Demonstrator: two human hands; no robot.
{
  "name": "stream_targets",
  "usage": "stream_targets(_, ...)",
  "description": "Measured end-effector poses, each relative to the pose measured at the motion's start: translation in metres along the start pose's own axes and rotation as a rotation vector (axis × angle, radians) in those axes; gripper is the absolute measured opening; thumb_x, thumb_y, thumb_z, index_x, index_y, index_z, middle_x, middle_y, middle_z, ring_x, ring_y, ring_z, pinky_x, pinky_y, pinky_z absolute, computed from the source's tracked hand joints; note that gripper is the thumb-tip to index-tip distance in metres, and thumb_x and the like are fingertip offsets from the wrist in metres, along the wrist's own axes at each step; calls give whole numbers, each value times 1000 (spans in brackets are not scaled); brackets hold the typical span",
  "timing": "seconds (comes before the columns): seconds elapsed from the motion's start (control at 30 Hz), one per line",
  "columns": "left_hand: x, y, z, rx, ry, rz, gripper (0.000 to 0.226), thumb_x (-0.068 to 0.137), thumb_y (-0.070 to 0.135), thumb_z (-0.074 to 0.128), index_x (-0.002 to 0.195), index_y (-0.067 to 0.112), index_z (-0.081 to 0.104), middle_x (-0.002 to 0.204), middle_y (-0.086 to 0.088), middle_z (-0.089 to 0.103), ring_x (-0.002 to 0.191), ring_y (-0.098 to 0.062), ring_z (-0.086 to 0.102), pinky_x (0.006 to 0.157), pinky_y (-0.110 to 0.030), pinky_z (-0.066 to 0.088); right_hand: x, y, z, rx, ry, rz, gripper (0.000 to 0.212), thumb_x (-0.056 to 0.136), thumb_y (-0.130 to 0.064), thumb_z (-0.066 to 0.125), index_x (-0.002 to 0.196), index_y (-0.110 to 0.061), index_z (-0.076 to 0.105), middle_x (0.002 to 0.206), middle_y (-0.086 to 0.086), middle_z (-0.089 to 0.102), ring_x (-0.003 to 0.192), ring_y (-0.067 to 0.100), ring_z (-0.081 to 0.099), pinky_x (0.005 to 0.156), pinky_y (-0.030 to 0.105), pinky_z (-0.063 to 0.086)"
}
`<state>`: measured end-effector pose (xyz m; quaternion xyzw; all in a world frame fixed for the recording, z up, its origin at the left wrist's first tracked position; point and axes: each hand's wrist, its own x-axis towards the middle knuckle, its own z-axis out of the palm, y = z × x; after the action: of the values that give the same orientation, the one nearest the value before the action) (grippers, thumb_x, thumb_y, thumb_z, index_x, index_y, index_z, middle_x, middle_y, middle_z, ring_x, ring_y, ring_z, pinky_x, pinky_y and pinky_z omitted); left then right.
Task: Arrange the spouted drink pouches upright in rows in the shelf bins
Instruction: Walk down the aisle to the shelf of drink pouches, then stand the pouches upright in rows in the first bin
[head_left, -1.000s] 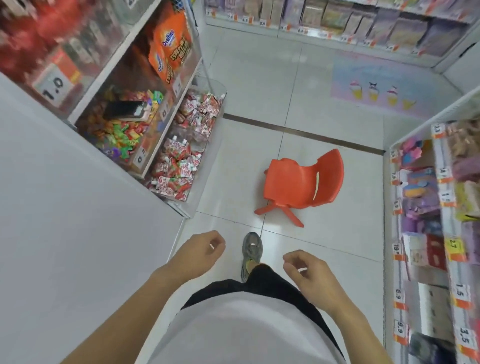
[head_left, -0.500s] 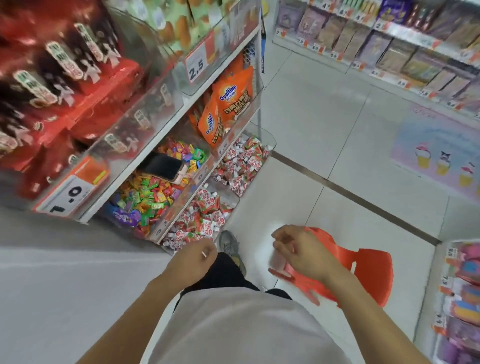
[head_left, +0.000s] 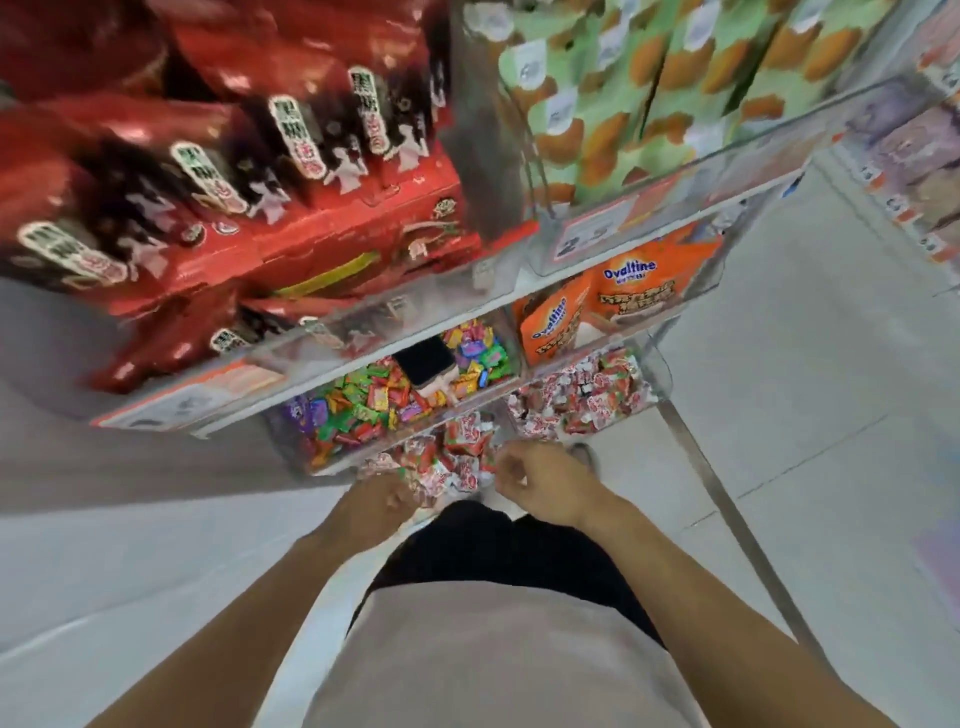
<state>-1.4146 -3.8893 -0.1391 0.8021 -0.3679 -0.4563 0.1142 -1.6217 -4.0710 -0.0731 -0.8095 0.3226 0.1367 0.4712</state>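
**Hands at the lowest bins of the snack shelf**

The red-and-white drink pouches (head_left: 457, 457) are being shown heaped loosely in the near bottom bin (head_left: 343, 465), lying at all angles; more pouches are being held in the neighbouring bin (head_left: 576, 395) to the right. The left hand (head_left: 382, 501) is being kept at the near edge of the heap, touching or just beside the closest pouches; its fingers are blurred, so whether anything is being gripped cannot be told. The right hand (head_left: 540, 480) is being held just right of the same heap, fingers curled inward, with nothing seen inside them. One shelf up, mixed candies (head_left: 374, 405) are being displayed with a dark phone (head_left: 423, 361) lying on top, beside orange Ovaltine packs (head_left: 597, 306). Red bags (head_left: 234, 197) and green bags (head_left: 649, 93) are being overhung above, partly screening the lower bins.
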Motion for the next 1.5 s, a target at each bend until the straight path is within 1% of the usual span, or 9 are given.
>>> stream_targets(0.2, -12, -9, 44, -195, 171, -349, 11, 81, 29, 74, 87, 24, 67, 90, 4, 70, 79, -16, 65, 72, -26, 53, 59, 35, 22, -37, -345, -155, 27, 85, -9, 72, 111, -9, 69, 100, 2, 70, 84, 9, 62, 72, 10, 45)
stream_targets(0.4, -4, -20, 96, -429, 482, -511, 42, 74, 41, 80, 105, 20, 61, 93, 5, 66, 84, -13, 64, 71, -22, 48, 113, 60, 73, -66, -395, -142, 39, 76, -8, 80, 111, -14, 64, 84, -9, 59, 81, 17, 60, 81, 40, 56)
stream_targets(0.6, 50, -78, 120, -129, 608, -378, 47, 81, 25, 74, 123, 10, 59, 119, -7, 57, 108, -26, 58, 93, -33, 49, 184, 60, 160, -177, -356, -350, 45, 74, -27, 87, 111, -13, 65, 102, 1, 67, 86, 13, 61, 75, 30, 52)
stream_targets(0.73, 83, -114, 142, -42, 717, -244, 65, 76, 7, 73, 136, 3, 47, 132, -21, 49, 116, -41, 52, 85, -43, 50, 240, 67, 213, -271, -318, -610, 36, 74, -24, 86, 99, -7, 67, 85, 3, 68, 68, 11, 57, 62, 21, 40)
stream_targets(0.9, 111, -148, 173, 63, 850, -193, 77, 79, 28, 75, 143, 13, 36, 129, -14, 46, 107, -36, 55, 81, -36, 43, 297, 96, 251, -750, -314, -1044, 61, 62, -39, 90, 106, -4, 67, 102, 14, 65, 97, 31, 57, 90, 40, 46)
stream_targets(1.07, 105, -163, 183, 131, 907, -124, 72, 74, 33, 80, 133, 11, 48, 120, -14, 56, 101, -34, 61, 82, -39, 49, 290, 104, 239, -972, -309, -1095, 73, 68, -59, 79, 132, -29, 60, 110, 1, 59, 103, 21, 55, 85, 35, 47)
stream_targets(1.23, 86, -162, 210, 88, 885, -79, 71, 70, 39, 84, 129, 16, 53, 118, -5, 61, 100, -23, 62, 85, -32, 49, 270, 118, 234, -849, -230, -1041, 55, 65, -53, 85, 109, -29, 62, 106, -5, 55, 98, 15, 48, 77, 33, 44)
stream_targets(1.37, 84, -156, 226, -75, 823, -81, 65, 71, 52, 79, 123, 21, 54, 103, 3, 66, 89, -13, 64, 86, -35, 53, 259, 128, 231, -736, -162, -980, 45, 64, -36, 88, 85, -22, 51, 83, -2, 60, 76, 21, 53, 71, 45, 49)
stream_targets(1.5, 93, -151, 236, -263, 898, -32, 55, 72, 56, 76, 116, 33, 52, 96, 12, 67, 82, 1, 65, 78, -26, 55, 245, 131, 219, -472, -35, -978, 50, 76, -43, 82, 114, -25, 54, 99, -10, 58, 89, 13, 54, 78, 31, 48)
